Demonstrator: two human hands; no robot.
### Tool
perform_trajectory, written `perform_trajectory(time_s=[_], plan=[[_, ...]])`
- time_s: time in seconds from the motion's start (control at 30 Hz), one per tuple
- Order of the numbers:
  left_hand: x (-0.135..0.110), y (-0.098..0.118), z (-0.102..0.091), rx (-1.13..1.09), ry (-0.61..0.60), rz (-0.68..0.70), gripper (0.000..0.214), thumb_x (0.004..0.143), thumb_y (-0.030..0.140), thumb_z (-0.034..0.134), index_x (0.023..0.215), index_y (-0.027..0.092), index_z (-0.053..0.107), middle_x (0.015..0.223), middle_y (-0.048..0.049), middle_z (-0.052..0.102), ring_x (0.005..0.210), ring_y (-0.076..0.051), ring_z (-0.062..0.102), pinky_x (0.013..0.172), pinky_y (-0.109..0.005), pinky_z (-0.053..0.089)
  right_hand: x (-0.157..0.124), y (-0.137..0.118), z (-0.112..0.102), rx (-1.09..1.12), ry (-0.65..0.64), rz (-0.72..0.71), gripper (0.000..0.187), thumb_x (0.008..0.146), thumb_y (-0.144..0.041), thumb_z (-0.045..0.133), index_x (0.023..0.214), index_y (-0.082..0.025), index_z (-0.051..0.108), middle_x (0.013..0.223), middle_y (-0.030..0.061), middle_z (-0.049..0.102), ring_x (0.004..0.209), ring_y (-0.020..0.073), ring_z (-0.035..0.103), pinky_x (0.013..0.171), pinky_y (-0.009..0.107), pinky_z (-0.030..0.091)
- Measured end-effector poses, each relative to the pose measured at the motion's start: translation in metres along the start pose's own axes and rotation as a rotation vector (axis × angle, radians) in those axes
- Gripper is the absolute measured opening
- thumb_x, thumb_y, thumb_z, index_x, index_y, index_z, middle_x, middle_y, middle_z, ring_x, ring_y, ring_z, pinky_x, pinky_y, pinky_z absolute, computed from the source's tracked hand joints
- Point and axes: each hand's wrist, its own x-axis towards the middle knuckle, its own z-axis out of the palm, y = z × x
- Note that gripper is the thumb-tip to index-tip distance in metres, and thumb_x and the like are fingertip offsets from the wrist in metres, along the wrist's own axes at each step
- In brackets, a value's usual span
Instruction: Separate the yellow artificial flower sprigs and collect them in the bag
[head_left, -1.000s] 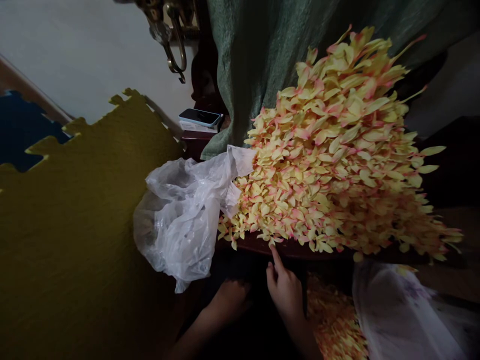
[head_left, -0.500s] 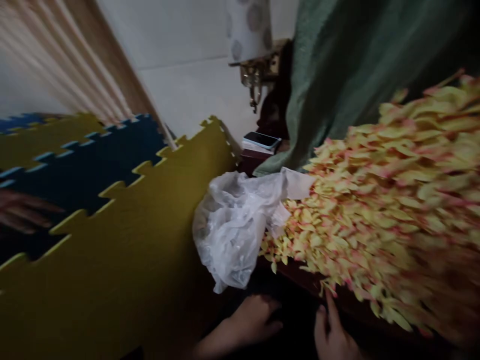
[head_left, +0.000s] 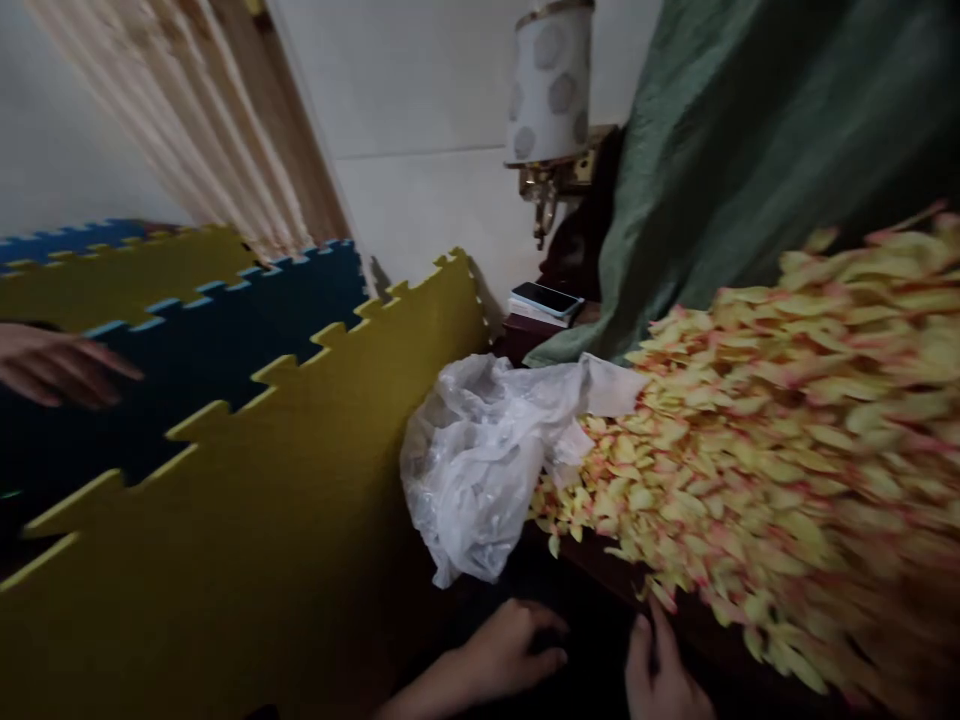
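Right hand (head_left: 664,675) raised a fingertip to the lowest petals of a yellow-pink artificial flower heap (head_left: 780,440), gripping nothing, left hand (head_left: 510,650) loosely curled and empty beside it, crumpled plastic bag (head_left: 480,465) above, yellow foam mat (head_left: 247,500) leftward, another person's hand (head_left: 56,362) at far left.

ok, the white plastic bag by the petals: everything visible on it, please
The plastic bag is thin, translucent white film, heavily crumpled and puffed up. It hangs over the dark table edge, with one flap stretched right onto the heap of yellow-pink petals. The yellow foam mat stands to its left. Its contents cannot be made out. Neither hand below touches it.
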Motion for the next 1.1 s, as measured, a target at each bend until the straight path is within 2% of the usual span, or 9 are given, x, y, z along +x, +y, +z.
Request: perform_trajectory(time_s=[0.1, 0.33, 0.57, 0.67, 0.87, 1.1], plan=[[0.007, 0.005, 0.007, 0.007, -0.059, 0.033, 0.03, 0.083, 0.02, 0.06, 0.111, 0.018, 0.069, 0.111, -0.0079, 0.073, 0.101, -0.023, 0.067, 0.089, -0.031, 0.049, -0.002, 0.003, -0.006, -0.02, -0.017, 0.006, 0.056, 0.097, -0.047, 0.026, 0.139, -0.02, 0.051, 0.075, 0.011, 0.076, 0.059, 0.0273, 0.071, 0.051, 0.031, 0.047], [0.017, 0.009, 0.018, 0.0, -0.117, 0.08, 0.028, 0.083, 0.021, 0.058, 0.109, 0.016, 0.069, 0.108, -0.0091, 0.073, 0.1, -0.023, 0.067, 0.088, -0.03, 0.049, -0.006, 0.014, -0.004, 0.023, 0.127, -0.014, 0.05, 0.098, -0.042, 0.031, 0.137, -0.021, 0.053, 0.089, 0.0124, 0.077, 0.069, 0.0286, 0.073, 0.056, 0.031, 0.049], [0.021, 0.002, 0.021, -0.004, -0.103, 0.057, 0.027, 0.082, 0.019, 0.058, 0.106, 0.018, 0.07, 0.108, -0.0066, 0.074, 0.101, -0.022, 0.067, 0.09, -0.03, 0.049, -0.004, 0.011, -0.003, 0.01, 0.038, -0.135, 0.048, 0.1, -0.033, 0.029, 0.139, -0.018, 0.051, 0.115, 0.0136, 0.071, 0.087, 0.0282, 0.073, 0.067, 0.031, 0.052], [0.022, 0.001, 0.021, 0.016, -0.114, 0.043, 0.029, 0.082, 0.02, 0.058, 0.109, 0.017, 0.07, 0.109, -0.008, 0.074, 0.102, -0.022, 0.067, 0.09, -0.03, 0.049, -0.005, 0.009, -0.004, -0.05, 0.005, -0.125, 0.047, 0.1, -0.031, 0.029, 0.142, -0.02, 0.047, 0.108, 0.013, 0.074, 0.08, 0.0268, 0.074, 0.062, 0.029, 0.051], [0.024, -0.001, 0.025, 0.037, -0.133, 0.027, 0.033, 0.082, 0.019, 0.058, 0.112, 0.014, 0.069, 0.113, -0.0107, 0.073, 0.104, -0.024, 0.067, 0.092, -0.032, 0.048, -0.01, 0.003, -0.009, -0.201, -0.005, 0.011, 0.051, 0.101, -0.039, 0.026, 0.148, -0.023, 0.035, 0.073, 0.01, 0.076, 0.061, 0.0272, 0.072, 0.055, 0.031, 0.049], [0.028, -0.007, 0.029, 0.024, -0.157, 0.047, 0.035, 0.08, 0.015, 0.056, 0.111, 0.016, 0.071, 0.111, -0.009, 0.074, 0.102, -0.023, 0.067, 0.09, -0.03, 0.048, -0.012, -0.021, 0.004, -0.191, -0.127, -0.065, 0.051, 0.102, -0.035, 0.028, 0.151, -0.022, 0.023, 0.072, 0.0086, 0.076, 0.066, 0.0255, 0.073, 0.06, 0.031, 0.051]])
